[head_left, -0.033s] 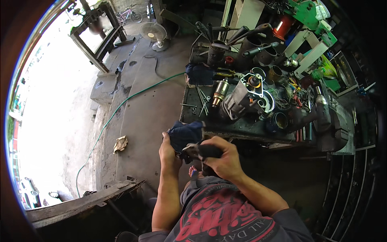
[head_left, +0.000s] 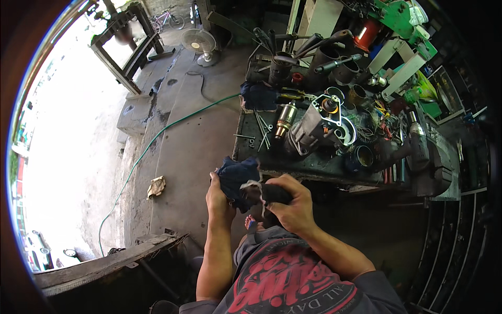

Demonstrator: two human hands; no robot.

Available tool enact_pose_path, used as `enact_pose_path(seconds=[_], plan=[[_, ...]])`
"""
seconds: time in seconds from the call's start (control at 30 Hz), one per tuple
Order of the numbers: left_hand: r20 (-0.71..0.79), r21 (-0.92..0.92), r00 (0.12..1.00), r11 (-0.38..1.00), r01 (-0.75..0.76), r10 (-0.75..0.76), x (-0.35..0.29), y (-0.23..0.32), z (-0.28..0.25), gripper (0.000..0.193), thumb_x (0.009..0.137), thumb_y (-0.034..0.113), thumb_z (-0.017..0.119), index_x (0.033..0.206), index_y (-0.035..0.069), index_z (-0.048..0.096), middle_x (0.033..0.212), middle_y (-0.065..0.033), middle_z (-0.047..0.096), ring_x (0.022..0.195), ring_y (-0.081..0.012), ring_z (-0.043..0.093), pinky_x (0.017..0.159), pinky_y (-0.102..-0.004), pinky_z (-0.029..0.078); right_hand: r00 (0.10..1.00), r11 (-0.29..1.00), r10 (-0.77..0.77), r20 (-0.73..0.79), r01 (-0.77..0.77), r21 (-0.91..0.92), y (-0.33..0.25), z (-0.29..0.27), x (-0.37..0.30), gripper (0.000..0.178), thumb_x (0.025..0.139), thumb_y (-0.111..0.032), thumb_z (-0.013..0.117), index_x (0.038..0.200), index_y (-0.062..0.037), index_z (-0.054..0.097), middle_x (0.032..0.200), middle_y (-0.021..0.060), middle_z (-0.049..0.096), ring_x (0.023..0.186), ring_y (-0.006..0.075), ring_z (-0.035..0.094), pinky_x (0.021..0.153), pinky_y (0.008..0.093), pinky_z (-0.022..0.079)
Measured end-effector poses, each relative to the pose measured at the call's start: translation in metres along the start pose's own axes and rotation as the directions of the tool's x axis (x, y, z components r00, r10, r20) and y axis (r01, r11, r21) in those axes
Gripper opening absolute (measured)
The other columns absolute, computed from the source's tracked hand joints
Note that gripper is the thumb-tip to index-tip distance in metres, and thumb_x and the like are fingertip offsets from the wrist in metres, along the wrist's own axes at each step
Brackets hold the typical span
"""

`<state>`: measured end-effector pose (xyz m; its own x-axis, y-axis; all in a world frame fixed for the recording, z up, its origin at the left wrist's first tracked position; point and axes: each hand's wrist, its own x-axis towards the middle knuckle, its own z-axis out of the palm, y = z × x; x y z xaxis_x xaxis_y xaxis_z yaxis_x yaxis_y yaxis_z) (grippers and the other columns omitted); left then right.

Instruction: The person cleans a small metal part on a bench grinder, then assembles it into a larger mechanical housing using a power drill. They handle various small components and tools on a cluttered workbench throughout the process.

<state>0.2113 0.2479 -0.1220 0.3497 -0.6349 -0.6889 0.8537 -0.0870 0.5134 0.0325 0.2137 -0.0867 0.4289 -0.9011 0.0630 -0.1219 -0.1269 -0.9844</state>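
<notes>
In front of my body, my left hand (head_left: pixel 219 196) is closed on a dark blue rag (head_left: pixel 238 175), its thumb along the rag's left side. My right hand (head_left: pixel 294 204) grips a dark, rounded object (head_left: pixel 277 194) whose kind I cannot make out. A pale, ragged-looking edge (head_left: pixel 251 185) shows where the object meets the rag. Both hands are just off the near edge of the workbench (head_left: pixel 308 175). On the bench ahead stand a metal motor housing (head_left: pixel 308 131) and a copper-and-steel armature (head_left: pixel 285 119). Several long bolts (head_left: pixel 262 131) lie left of the armature.
Metal cans (head_left: pixel 282 68) with tools stand at the bench's back. Tangled wires (head_left: pixel 384 112) and a power tool (head_left: pixel 418 144) lie to the right. A green hose (head_left: pixel 157 137) crosses the floor on the left, near a crumpled brown scrap (head_left: pixel 156 186). A fan (head_left: pixel 201 44) stands farther off.
The rag has shifted slightly left and its folds have changed. The dark object in my right hand has tilted a little, and the pale edge has moved slightly upward.
</notes>
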Motion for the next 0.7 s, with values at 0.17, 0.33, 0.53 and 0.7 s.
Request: enact_pose_path(seconds=[0.17, 0.33, 0.53, 0.7], plan=[[0.532, -0.244, 0.847, 0.959, 0.145, 0.007, 0.006, -0.014, -0.017, 0.063, 0.115, 0.057, 0.039, 0.132, 0.003, 0.066, 0.117, -0.0123, 0.075, 0.096, -0.0266, 0.076, 0.085, -0.0429, 0.065, 0.895, 0.818, -0.249, 0.371, 0.399, -0.414, -0.007, 0.006, 0.009, 0.062, 0.070, 0.000, 0.084, 0.129, -0.0101, 0.071, 0.123, 0.0164, 0.064, 0.119, 0.0385, 0.063, 0.101, 0.0490, 0.052], [0.530, -0.245, 0.848, 0.955, 0.170, -0.015, 0.010, -0.008, -0.016, 0.068, 0.115, 0.059, 0.034, 0.134, 0.002, 0.065, 0.120, -0.0166, 0.076, 0.104, -0.0315, 0.077, 0.091, -0.0477, 0.065, 0.894, 0.887, -0.446, 0.046, 0.448, -0.109, -0.024, -0.019, 0.026, 0.065, 0.087, -0.009, 0.085, 0.144, -0.0018, 0.055, 0.138, 0.0158, 0.059, 0.127, 0.0292, 0.062, 0.105, 0.0421, 0.050], [0.525, -0.232, 0.844, 0.937, 0.263, -0.107, 0.003, -0.014, -0.012, 0.061, 0.115, 0.052, 0.037, 0.140, 0.002, 0.062, 0.131, -0.0167, 0.072, 0.119, -0.0332, 0.071, 0.105, -0.0482, 0.059, 0.789, 0.866, -0.235, 0.568, 0.435, -0.246, 0.015, -0.008, 0.042, 0.062, 0.109, -0.038, 0.060, 0.157, -0.0008, 0.052, 0.167, 0.0229, 0.041, 0.154, 0.0404, 0.039, 0.129, 0.0500, 0.024], [0.308, -0.196, 0.951, 0.978, 0.074, -0.010, -0.014, -0.033, -0.001, 0.049, 0.117, 0.040, 0.034, 0.142, 0.007, 0.062, 0.134, -0.0127, 0.069, 0.123, -0.0286, 0.068, 0.108, -0.0437, 0.056, 0.794, 0.632, -0.298, 0.530, 0.580, -0.514, 0.034, 0.005, 0.033, 0.033, 0.094, -0.024, 0.072, 0.119, -0.0041, 0.064, 0.116, 0.0136, 0.064, 0.111, 0.0338, 0.061, 0.092, 0.0447, 0.050]])
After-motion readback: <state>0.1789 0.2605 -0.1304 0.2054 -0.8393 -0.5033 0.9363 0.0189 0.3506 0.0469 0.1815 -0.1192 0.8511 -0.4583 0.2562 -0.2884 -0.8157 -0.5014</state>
